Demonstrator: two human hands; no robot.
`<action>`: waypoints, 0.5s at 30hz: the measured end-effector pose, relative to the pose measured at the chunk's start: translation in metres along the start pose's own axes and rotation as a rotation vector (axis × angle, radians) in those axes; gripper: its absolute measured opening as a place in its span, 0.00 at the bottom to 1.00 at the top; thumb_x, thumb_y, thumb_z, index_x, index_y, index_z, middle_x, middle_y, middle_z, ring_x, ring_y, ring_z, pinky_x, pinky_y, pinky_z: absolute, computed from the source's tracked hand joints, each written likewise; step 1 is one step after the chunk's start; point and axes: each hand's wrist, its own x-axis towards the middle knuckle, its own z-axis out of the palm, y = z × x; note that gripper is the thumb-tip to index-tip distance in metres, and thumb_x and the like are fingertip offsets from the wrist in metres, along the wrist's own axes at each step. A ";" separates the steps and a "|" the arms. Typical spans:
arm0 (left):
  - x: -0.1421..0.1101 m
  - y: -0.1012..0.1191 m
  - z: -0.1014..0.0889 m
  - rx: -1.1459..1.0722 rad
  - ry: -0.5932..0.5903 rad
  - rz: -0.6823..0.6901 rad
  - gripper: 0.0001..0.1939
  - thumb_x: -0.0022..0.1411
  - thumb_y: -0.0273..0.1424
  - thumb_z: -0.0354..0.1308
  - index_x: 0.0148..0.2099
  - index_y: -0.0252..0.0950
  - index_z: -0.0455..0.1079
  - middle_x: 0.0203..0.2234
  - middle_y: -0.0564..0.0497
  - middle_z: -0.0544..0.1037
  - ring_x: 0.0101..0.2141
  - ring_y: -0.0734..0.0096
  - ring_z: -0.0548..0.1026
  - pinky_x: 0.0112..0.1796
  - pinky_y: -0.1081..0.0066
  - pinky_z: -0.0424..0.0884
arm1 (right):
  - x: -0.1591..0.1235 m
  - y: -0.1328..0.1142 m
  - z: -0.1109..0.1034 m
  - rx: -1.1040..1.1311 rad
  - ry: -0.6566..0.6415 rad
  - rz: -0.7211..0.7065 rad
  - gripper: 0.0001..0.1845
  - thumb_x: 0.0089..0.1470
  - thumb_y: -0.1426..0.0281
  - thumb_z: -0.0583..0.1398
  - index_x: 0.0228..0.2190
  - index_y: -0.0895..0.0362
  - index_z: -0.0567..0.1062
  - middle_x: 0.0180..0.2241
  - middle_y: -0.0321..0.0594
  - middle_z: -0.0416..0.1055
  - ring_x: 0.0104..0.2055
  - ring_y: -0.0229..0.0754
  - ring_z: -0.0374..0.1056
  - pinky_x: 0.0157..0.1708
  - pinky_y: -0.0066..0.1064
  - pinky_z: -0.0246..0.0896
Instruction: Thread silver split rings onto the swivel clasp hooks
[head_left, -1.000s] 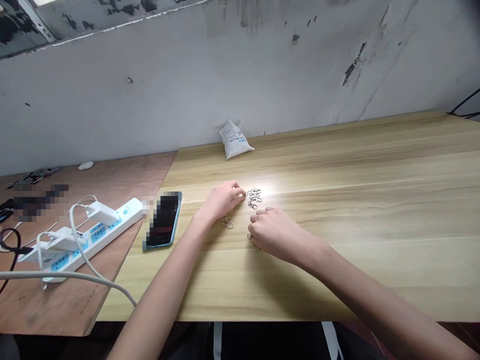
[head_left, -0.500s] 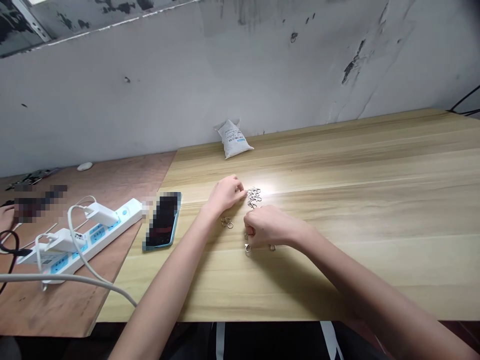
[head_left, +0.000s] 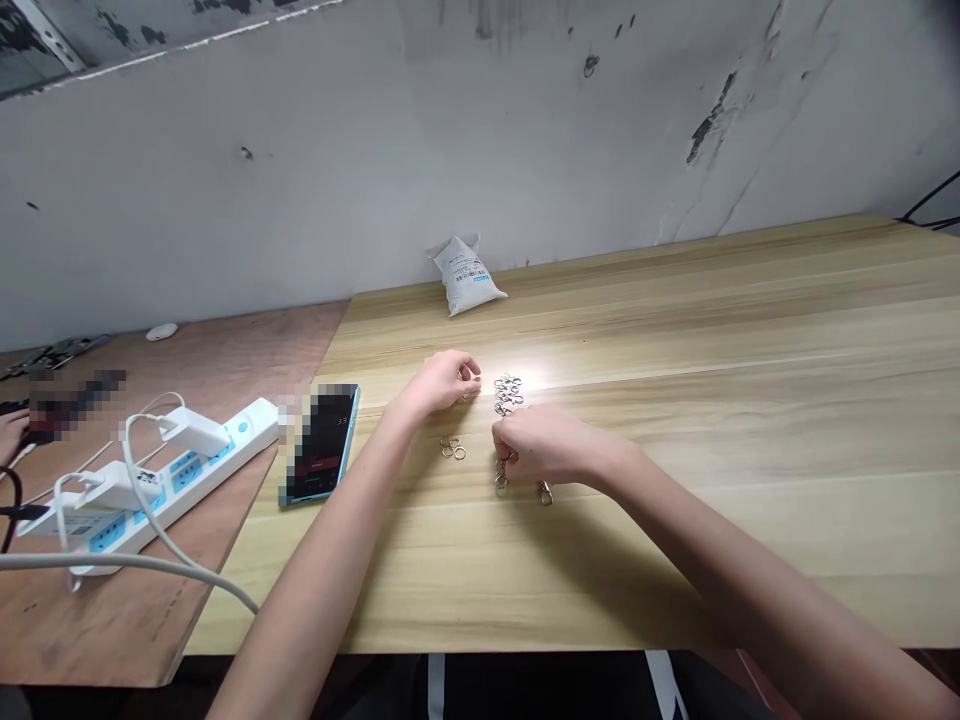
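Observation:
My right hand (head_left: pixel 541 443) is closed low over the table, knuckles up. A small metal clasp with a ring (head_left: pixel 501 478) pokes out below its curled fingers, which hide the upper end. Another clasp with a ring (head_left: pixel 546 493) lies partly under the heel of this hand. Just beyond it is a small pile of silvery rings and clasps (head_left: pixel 508 390). Left of the pile, my left hand (head_left: pixel 448 381) has thumb and fingers drawn together; a bit of metal shows beneath, too small to name. Several loose split rings (head_left: pixel 453 448) lie nearer me, between my forearms.
A phone (head_left: pixel 324 445) with a blue edge lies left of my left forearm. Farther left, a white power strip (head_left: pixel 191 480) carries plugs and cables. A white plastic packet (head_left: pixel 469 277) rests near the wall. A co-worker's hand (head_left: pixel 11 435) shows at the left edge.
My left hand has drawn back leftward from the pile. My right hand has shifted slightly away from me, and the clasp at its fingers has moved with it. The phone screen now shows digits.

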 end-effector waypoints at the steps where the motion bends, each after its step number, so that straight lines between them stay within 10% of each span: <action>1: -0.002 -0.001 -0.004 -0.007 -0.014 -0.009 0.08 0.54 0.32 0.60 0.38 0.37 0.76 0.29 0.50 0.80 0.31 0.66 0.77 0.31 0.70 0.69 | 0.000 -0.001 -0.001 0.001 -0.011 -0.001 0.03 0.41 0.73 0.58 0.19 0.57 0.70 0.19 0.38 0.68 0.21 0.35 0.55 0.22 0.29 0.41; 15: -0.026 -0.014 -0.015 0.035 -0.078 0.094 0.05 0.55 0.32 0.60 0.33 0.39 0.77 0.29 0.50 0.78 0.31 0.67 0.75 0.31 0.71 0.67 | 0.002 0.002 0.001 0.094 -0.030 0.022 0.05 0.42 0.67 0.61 0.23 0.56 0.74 0.22 0.36 0.70 0.22 0.36 0.58 0.23 0.28 0.44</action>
